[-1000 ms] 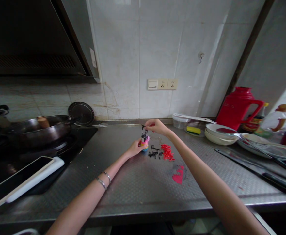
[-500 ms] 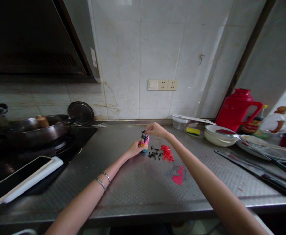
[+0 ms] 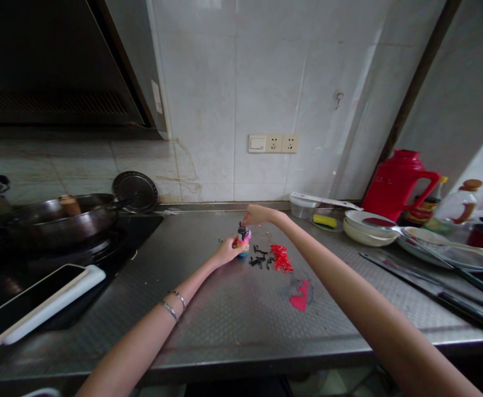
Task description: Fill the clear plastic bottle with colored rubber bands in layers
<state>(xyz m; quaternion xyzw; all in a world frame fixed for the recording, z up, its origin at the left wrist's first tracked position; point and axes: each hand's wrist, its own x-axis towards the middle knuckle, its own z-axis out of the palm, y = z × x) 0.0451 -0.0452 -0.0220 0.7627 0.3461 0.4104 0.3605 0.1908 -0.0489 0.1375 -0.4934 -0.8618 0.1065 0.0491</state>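
Our left hand [image 3: 226, 251] grasps a colourful bottle [image 3: 242, 242].
It stands on the table [image 3: 225, 325], our right hand [image 3: 259, 214] at its top, whether pinching anything we cannot tell; black pieces [image 3: 259, 261] and red pieces [image 3: 281, 258] lie right.

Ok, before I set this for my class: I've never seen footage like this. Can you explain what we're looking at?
There's no machine here, just a person's two bare hands. The camera is worn on the head, looking forward and down, so both forearms reach away from us.

The left hand grips a small colourful bottle. The right hand is at its top; whether those fingers hold anything is too small to tell.

On the metal counter, right of the bottle, lie black pieces, red pieces and, nearer us, a red patch.
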